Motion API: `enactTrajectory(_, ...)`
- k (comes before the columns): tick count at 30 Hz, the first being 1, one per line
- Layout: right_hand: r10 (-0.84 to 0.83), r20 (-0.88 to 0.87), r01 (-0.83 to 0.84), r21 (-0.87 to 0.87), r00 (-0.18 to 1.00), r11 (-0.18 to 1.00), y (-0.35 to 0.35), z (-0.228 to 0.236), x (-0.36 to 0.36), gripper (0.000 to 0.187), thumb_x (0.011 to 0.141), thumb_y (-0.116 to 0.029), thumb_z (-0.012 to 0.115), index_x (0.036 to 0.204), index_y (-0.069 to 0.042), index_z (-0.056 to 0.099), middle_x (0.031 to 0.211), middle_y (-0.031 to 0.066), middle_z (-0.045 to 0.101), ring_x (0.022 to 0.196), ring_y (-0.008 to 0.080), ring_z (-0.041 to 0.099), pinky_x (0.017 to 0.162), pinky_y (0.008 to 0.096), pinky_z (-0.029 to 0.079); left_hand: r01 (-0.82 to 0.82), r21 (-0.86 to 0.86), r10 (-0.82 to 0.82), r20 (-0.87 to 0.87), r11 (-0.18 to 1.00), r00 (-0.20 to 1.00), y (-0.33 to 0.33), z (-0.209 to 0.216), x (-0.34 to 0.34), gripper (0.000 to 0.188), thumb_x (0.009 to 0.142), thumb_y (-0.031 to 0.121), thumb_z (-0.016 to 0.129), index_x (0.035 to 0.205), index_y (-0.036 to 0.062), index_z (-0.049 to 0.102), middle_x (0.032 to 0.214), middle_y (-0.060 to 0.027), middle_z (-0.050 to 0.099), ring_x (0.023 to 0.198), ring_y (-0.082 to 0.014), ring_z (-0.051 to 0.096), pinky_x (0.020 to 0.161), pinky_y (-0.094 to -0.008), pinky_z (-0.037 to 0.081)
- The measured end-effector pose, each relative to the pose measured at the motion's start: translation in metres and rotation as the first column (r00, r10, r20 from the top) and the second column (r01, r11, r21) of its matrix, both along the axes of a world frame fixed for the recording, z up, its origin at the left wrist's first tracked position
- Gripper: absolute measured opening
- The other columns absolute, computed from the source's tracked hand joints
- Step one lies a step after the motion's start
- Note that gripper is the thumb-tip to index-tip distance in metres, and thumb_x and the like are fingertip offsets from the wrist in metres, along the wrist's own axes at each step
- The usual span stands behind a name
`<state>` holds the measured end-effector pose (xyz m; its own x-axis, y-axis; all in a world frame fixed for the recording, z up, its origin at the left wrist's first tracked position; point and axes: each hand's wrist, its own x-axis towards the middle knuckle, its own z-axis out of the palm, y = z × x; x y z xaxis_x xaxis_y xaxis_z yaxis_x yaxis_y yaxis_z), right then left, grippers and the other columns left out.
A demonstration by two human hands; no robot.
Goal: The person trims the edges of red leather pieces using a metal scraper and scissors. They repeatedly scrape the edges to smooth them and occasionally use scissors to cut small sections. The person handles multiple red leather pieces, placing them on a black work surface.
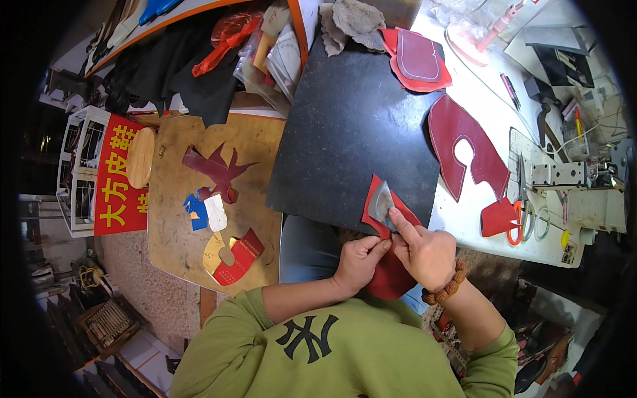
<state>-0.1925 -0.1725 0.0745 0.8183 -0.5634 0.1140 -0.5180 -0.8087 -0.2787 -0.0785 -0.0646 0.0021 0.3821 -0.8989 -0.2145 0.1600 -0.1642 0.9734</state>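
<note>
A piece of red leather (pixel 390 281) lies over the near edge of a black work board (pixel 352 126), its lower part hanging down over my lap. My left hand (pixel 359 265) is closed on the leather's edge, thumb against the fingers. My right hand (pixel 428 260), with a beaded bracelet at the wrist, grips a flat leather knife (pixel 381 201). Its broad grey blade rests on the leather, and my index finger stretches along it. The knife's handle is hidden in the hand.
On the white table at right lie a curved dark red leather piece (pixel 446 139), scissors (pixel 523 209) and a red scrap (pixel 497 217). Stacked red pieces (pixel 418 61) and a grey cloth (pixel 355 25) sit at the back. A wooden table (pixel 166 219) at left bears scraps and card templates.
</note>
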Motion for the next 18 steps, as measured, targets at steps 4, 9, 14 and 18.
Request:
enactTrajectory(4, 0.001, 0.037, 0.000, -0.029, 0.999, 1.000, -0.008, -0.002, 0.004, 0.048, 0.078, -0.015, 0.070, 0.125, -0.014, 0.062, 0.058, 0.0049, 0.058, 0.042, 0.0242, 0.054, 0.041, 0.0353, 0.042, 0.011, 0.006, -0.011, 0.030, 1.000, 0.999, 0.000, 0.001, 0.002, 0.025, 0.094, 0.015, 0.063, 0.077, -0.0027, 0.056, 0.058, -0.0056, 0.043, 0.057, -0.0070, 0.037, 0.051, -0.0278, 0.036)
enactTrajectory(9, -0.008, 0.096, 0.014, -0.058, 0.995, 0.998, -0.018, -0.007, 0.009, 0.045, 0.078, -0.018, 0.069, 0.122, -0.015, 0.064, 0.053, 0.0029, 0.054, 0.039, 0.0217, 0.051, 0.038, 0.0337, 0.041, 0.016, -0.009, -0.015, 0.042, 1.000, 0.999, -0.001, 0.003, 0.003, 0.031, 0.093, 0.014, 0.064, 0.071, -0.0022, 0.050, 0.057, -0.0063, 0.037, 0.056, -0.0080, 0.033, 0.050, -0.0298, 0.034)
enactTrajectory(14, -0.023, 0.108, 0.032, -0.077, 0.994, 0.996, -0.028, -0.009, 0.012, 0.042, 0.078, -0.017, 0.069, 0.120, -0.016, 0.066, 0.053, 0.0030, 0.055, 0.040, 0.0216, 0.054, 0.039, 0.0340, 0.043, 0.004, -0.011, -0.004, 0.064, 1.000, 0.998, -0.001, 0.005, 0.002, 0.036, 0.094, 0.015, 0.063, 0.068, -0.0017, 0.044, 0.059, -0.0055, 0.031, 0.057, -0.0077, 0.030, 0.050, -0.0302, 0.032)
enactTrajectory(18, -0.044, 0.161, 0.058, -0.084, 0.986, 0.995, -0.040, -0.005, 0.020, 0.040, 0.079, -0.017, 0.068, 0.119, -0.016, 0.066, 0.057, 0.0050, 0.059, 0.044, 0.0229, 0.057, 0.043, 0.0346, 0.046, -0.026, 0.009, 0.026, -0.033, 1.000, 0.999, -0.002, 0.007, 0.000, 0.036, 0.094, 0.015, 0.062, 0.068, -0.0017, 0.044, 0.059, -0.0013, 0.031, 0.059, -0.0062, 0.029, 0.051, -0.0290, 0.031)
